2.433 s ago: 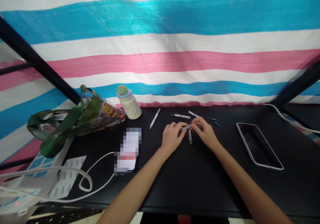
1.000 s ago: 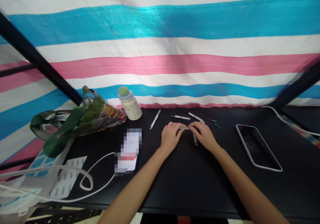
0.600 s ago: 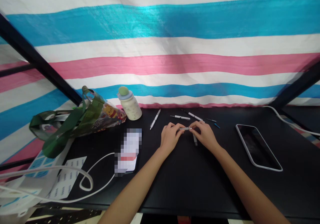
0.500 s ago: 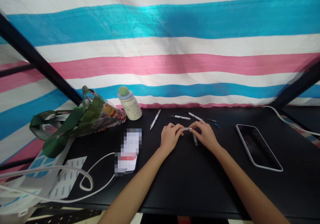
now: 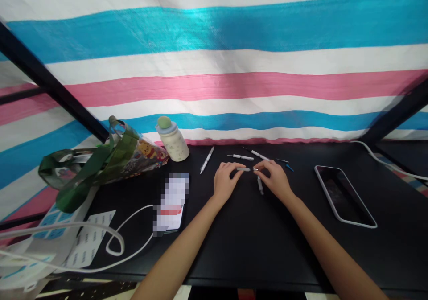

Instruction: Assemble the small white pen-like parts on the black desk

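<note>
My left hand (image 5: 225, 180) pinches a short grey pen barrel (image 5: 244, 169) that points to the right. Facing it across a small gap, my right hand (image 5: 274, 178) has thumb and forefinger closed on a small silver pen tip (image 5: 255, 170). Another grey pen part (image 5: 260, 186) lies on the black desk just under my right fingers. Beyond my hands are a whole white pen (image 5: 207, 160), a white pen part (image 5: 241, 157) with a thin dark end, and a second such part (image 5: 257, 154). A thin dark refill (image 5: 282, 160) and a small blue piece (image 5: 289, 168) lie right of them.
At left a charging phone (image 5: 172, 204) sits beside a white cable (image 5: 140, 250). Behind it stand a cream bottle (image 5: 176, 146) and a green bag (image 5: 115, 159). A second phone (image 5: 346, 197) lies at right. Striped sheeting (image 5: 234, 86) hangs behind the black desk (image 5: 254, 246).
My hands have drawn slightly apart. The grey barrel and the silver tip, which met before, now have a gap between them.
</note>
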Demonstrator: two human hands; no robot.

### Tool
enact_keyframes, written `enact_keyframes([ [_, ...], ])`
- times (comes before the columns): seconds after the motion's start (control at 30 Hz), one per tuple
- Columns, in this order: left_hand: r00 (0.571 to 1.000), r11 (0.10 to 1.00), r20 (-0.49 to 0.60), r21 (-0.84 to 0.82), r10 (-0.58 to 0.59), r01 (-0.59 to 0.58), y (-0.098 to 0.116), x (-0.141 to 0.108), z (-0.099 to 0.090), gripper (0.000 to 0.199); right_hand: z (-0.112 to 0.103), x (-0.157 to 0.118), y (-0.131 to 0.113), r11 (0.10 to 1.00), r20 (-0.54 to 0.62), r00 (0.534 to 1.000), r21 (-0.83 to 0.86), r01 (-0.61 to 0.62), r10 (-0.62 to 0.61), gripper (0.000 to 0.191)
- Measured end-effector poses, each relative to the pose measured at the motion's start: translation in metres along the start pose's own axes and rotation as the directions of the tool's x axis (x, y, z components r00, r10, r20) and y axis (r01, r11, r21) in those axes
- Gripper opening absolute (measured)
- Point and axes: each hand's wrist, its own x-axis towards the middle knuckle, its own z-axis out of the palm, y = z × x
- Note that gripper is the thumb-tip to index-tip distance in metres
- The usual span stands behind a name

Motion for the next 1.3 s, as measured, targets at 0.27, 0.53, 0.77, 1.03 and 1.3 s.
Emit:
enact_keyframes([
  [0.27,1.000,1.000,-0.022,-0.002,0.015,-0.015,0.0032,-0.0003,-0.0009,0.017,0.0030,0.0000,0.0002,1.000,0.032,0.999,0.022,0.015,-0.015,0.014],
  [0.53,1.000,1.000,-0.020,0.000,0.020,-0.020,0.0034,-0.0004,-0.0013,0.016,0.0024,0.0003,-0.0001,0.999,0.020,1.000,0.036,0.013,-0.014,0.015],
  [0.77,0.998,0.999,-0.028,-0.005,0.049,-0.049,0.0010,-0.0012,0.0003,0.015,0.0027,0.0003,0.0001,1.000,0.050,0.999,0.024,0.018,-0.019,0.016],
  [1.03,0.997,0.998,-0.039,-0.011,0.066,-0.066,0.0011,-0.0013,0.0010,0.013,0.0007,0.0009,-0.0023,0.999,0.098,0.995,-0.024,0.031,-0.029,0.023],
  [1.3,0.997,0.997,-0.035,-0.006,0.075,-0.075,0.0030,-0.0014,0.0013,0.012,-0.0001,-0.0006,-0.0050,1.000,0.132,0.991,-0.015,0.000,0.002,0.028],
])
